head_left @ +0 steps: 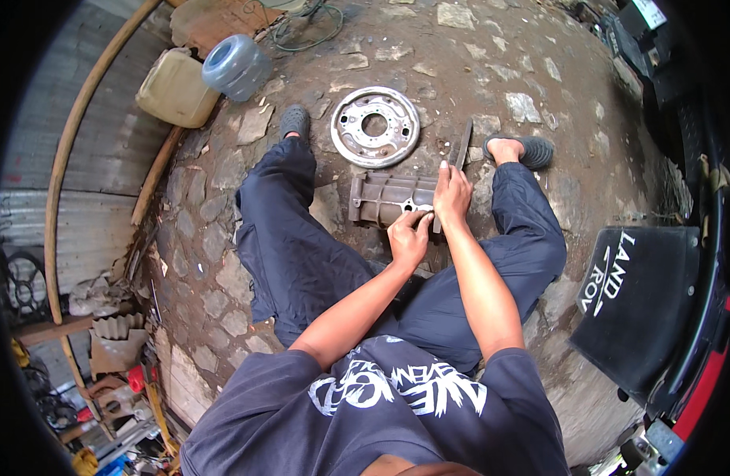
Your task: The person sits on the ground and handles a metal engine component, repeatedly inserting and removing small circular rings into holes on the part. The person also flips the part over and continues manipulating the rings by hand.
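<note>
A ribbed, brownish metal housing [386,195] lies on the ground between my feet. My left hand [409,239] is closed at its near right edge, thumb and fingers gripping there; the exact contact is partly hidden. Against the housing's right end stands a long, flat, dark metal bar [464,141], slanting away from me. My right hand [454,193] is wrapped round the middle of this bar, with its far end sticking out past my fingers. Just beyond the housing rests a round silver metal plate [340,127] with a large centre hole and smaller holes.
Rough stone paving surrounds me. At the far left are a yellowish jerrycan [174,89] and a clear blue water bottle [236,68], beside a corrugated metal wall [95,143]. A black mudflap [635,317] of a vehicle hangs at right. Cluttered parts [115,397] fill the lower left.
</note>
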`<action>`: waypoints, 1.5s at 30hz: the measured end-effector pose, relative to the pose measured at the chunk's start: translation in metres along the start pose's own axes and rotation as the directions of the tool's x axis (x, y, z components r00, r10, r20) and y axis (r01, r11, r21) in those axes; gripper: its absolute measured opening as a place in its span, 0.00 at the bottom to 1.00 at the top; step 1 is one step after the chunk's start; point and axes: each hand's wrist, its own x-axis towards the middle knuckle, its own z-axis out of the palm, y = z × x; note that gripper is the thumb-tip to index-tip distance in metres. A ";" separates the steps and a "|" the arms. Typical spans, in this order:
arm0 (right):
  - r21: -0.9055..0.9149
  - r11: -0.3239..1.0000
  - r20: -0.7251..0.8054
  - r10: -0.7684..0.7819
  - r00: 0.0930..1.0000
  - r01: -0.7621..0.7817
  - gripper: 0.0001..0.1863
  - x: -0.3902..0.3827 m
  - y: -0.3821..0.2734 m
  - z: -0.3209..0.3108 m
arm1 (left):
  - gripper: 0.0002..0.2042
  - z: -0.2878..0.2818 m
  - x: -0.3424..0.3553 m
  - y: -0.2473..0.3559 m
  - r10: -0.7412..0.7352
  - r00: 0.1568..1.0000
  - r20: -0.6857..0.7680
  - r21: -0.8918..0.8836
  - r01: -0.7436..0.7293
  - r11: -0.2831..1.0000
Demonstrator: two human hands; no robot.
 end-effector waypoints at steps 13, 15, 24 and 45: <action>0.028 1.000 -0.003 0.003 1.000 -0.003 0.23 -0.005 -0.003 0.000 | 0.10 0.019 0.008 -0.002 -0.014 0.989 -0.148 -0.018 0.011 1.000; 0.005 1.000 -0.012 -0.007 1.000 0.007 0.24 -0.003 0.001 0.000 | 0.09 0.018 0.003 0.000 -0.002 0.995 -0.103 -0.014 0.001 1.000; -0.007 1.000 0.016 -0.022 1.000 0.022 0.24 -0.004 0.001 -0.004 | 0.08 0.006 -0.007 0.004 -0.101 0.993 -0.060 -0.063 0.097 0.993; 0.373 0.927 -0.066 0.053 0.996 -0.024 0.23 -0.008 0.009 -0.008 | 0.14 -0.091 0.086 0.106 0.188 0.948 0.256 -0.089 -0.170 0.981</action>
